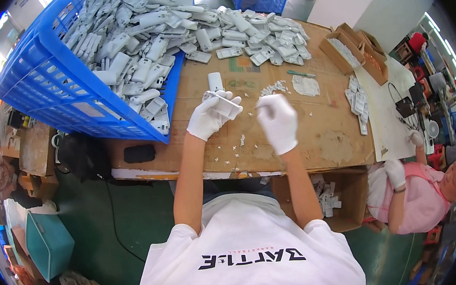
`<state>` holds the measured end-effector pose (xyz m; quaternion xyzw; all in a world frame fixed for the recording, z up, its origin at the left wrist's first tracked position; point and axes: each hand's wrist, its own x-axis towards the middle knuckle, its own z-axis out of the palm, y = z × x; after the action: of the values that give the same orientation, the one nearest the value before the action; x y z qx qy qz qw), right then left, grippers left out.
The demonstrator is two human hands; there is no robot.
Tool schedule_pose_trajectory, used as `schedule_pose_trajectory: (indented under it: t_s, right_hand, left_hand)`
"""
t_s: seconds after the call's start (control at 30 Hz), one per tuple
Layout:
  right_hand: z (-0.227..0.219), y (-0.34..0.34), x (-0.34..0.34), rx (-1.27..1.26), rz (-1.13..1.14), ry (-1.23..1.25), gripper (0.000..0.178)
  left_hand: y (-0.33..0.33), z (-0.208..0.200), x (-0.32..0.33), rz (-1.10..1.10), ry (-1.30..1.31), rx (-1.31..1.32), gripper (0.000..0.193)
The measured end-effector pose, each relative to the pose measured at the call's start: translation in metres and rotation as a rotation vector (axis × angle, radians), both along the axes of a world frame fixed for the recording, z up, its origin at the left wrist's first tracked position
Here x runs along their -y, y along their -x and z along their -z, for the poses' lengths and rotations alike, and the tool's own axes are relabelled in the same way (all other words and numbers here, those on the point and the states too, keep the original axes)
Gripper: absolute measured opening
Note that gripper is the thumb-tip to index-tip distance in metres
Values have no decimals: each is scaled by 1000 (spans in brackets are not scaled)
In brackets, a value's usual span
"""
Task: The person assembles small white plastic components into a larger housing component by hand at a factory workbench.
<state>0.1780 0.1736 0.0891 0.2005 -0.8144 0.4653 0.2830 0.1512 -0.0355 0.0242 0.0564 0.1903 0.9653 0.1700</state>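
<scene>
My left hand [206,118], in a white glove, is closed round a white plastic housing [227,107], a shallow open shell held tilted above the cardboard-covered table. Just beyond it lies another white housing [215,81]. My right hand [279,124], also gloved, hovers to the right, its fingers curled together and blurred by motion. Whether a small piece is between its fingertips is hidden. Past that hand sits a small heap of tiny white parts [274,88]. More tiny bits [242,140] are scattered on the cardboard between my hands and the table's near edge.
A blue crate [62,76] tipped at the left spills white housings [142,46] across the far table. At right stand cardboard boxes [340,52] of small parts and stacked housings [357,102]. A tool with a green handle [301,73] lies beyond. A gloved co-worker [417,195] sits at right.
</scene>
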Motion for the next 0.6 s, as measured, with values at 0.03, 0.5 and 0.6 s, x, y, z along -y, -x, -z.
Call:
schedule_pose_trajectory:
  t_s: [0.03,0.5,0.6]
  right_hand:
    - [-4,-9,19,-84,-78,-9,21]
    - [39,0,43,137,6,20,8]
    - [45,-1,44,123,118,-97,7]
  left_hand:
    - [0,8,-4,-35,73,38,26]
    - [-33,-6,-44,-234,1021,-40,29]
    - [-37,-4,-46,-271,1219,-109,21]
